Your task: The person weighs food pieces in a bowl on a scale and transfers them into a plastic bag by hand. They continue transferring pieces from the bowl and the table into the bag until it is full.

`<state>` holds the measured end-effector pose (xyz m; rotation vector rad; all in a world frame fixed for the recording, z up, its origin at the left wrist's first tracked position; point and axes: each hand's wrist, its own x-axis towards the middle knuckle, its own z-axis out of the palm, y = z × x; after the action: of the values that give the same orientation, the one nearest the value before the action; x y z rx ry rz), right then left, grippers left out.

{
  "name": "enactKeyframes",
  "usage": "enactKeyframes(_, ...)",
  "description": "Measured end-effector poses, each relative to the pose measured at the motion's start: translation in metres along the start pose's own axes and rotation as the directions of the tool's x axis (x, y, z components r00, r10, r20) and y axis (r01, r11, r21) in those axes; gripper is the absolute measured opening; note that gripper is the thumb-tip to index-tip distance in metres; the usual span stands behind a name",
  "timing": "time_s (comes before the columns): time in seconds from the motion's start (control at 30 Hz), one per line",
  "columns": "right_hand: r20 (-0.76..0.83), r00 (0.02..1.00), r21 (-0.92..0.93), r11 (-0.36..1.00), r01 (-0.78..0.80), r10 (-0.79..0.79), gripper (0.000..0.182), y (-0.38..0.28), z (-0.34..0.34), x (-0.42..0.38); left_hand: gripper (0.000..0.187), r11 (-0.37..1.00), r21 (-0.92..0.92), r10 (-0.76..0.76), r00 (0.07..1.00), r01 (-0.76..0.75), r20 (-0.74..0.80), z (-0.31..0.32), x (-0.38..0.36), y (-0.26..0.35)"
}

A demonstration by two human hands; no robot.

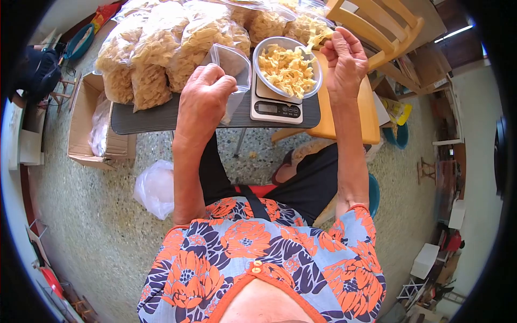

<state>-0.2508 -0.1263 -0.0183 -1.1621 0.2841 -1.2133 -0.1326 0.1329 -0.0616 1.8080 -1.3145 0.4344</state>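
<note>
Right hand [346,54] is closed, pinching a few pasta pieces [318,39] just above the far-right rim of the metal bowl [288,67] on the scale [276,106]. Left hand [207,89] grips an empty clear bag [234,70], mouth up, just left of the bowl, so the right hand is nearer the pasta and the bag lies to its left across the bowl.

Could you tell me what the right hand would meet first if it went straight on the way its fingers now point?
Probably the pasta in the metal bowl on the scale: the right hand, holding pasta pieces, points toward it, though depth is unclear.
</note>
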Motion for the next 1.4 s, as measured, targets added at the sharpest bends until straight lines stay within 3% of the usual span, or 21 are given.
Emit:
enactKeyframes(0.13,0.101,0.995,0.059,0.998,0.009,-0.015,0.018,-0.013,0.017,-0.003,0.010,1.000,0.004,0.019,0.999,-0.019,-0.026,0.001,0.000,-0.003)
enactKeyframes(0.3,0.113,0.993,0.096,0.995,0.012,-0.023,0.018,-0.025,0.047,-0.017,0.010,1.000,0.007,0.029,0.999,-0.029,-0.025,0.003,-0.002,-0.008)
enactKeyframes(0.37,0.198,0.979,0.139,0.990,0.022,-0.049,0.018,-0.025,0.054,-0.021,0.010,0.999,0.012,0.034,0.999,-0.034,-0.017,0.004,-0.001,-0.009)
enactKeyframes(0.53,0.236,0.971,0.122,0.993,0.010,-0.039,0.018,-0.017,0.068,-0.032,0.010,0.999,-0.026,0.035,0.999,-0.034,0.003,0.004,-0.001,-0.006)
enactKeyframes(0.67,0.198,0.978,-0.034,0.997,0.071,-0.063,0.018,0.001,0.079,-0.067,0.009,0.999,-0.034,0.007,1.000,-0.007,0.001,-0.001,-0.001,-0.005)
enactKeyframes(0.73,0.300,0.951,-0.301,0.953,0.025,0.070,0.019,0.012,0.079,-0.080,0.009,1.000,-0.030,0.007,1.000,-0.007,0.000,-0.002,-0.002,-0.005)
enactKeyframes(0.77,0.300,0.951,-0.301,0.953,0.025,0.070,0.019,0.018,0.078,-0.082,0.009,1.000,-0.030,0.007,1.000,-0.007,0.000,-0.003,-0.001,-0.004)
enactKeyframes(0.83,0.425,0.899,-0.553,0.817,0.163,0.109,0.019,0.026,0.079,-0.082,0.008,0.999,-0.006,0.036,0.999,-0.036,-0.031,-0.006,0.000,-0.001)
enactKeyframes(0.93,0.464,0.882,-0.621,0.741,0.256,0.084,0.019,0.013,0.077,-0.076,0.008,1.000,-0.018,0.015,1.000,-0.015,-0.020,-0.009,-0.002,-0.001)
enactKeyframes(1.13,0.457,0.884,-0.615,0.754,0.233,0.099,0.017,0.024,0.065,-0.064,0.008,0.998,-0.046,0.041,0.998,-0.044,-0.056,-0.004,-0.001,-0.005)
enactKeyframes(1.2,0.441,0.857,-0.650,0.753,0.101,0.267,0.019,0.029,0.063,-0.064,0.007,0.997,-0.064,0.046,0.997,-0.050,-0.063,-0.001,-0.002,-0.004)
enactKeyframes(1.33,0.425,0.818,-0.581,0.810,-0.083,0.388,0.027,0.033,0.063,-0.063,0.008,0.994,-0.086,0.058,0.994,-0.065,-0.088,-0.002,0.000,-0.003)
enactKeyframes(1.37,0.426,0.817,-0.579,0.811,-0.085,0.389,0.027,0.034,0.063,-0.063,0.008,0.994,-0.084,0.058,0.995,-0.065,-0.086,-0.004,0.000,-0.003)
enactKeyframes(1.4,0.452,0.824,-0.614,0.789,0.009,0.342,0.028,0.035,0.063,-0.062,0.008,0.996,-0.056,0.061,0.996,-0.065,-0.069,-0.006,0.000,-0.003)
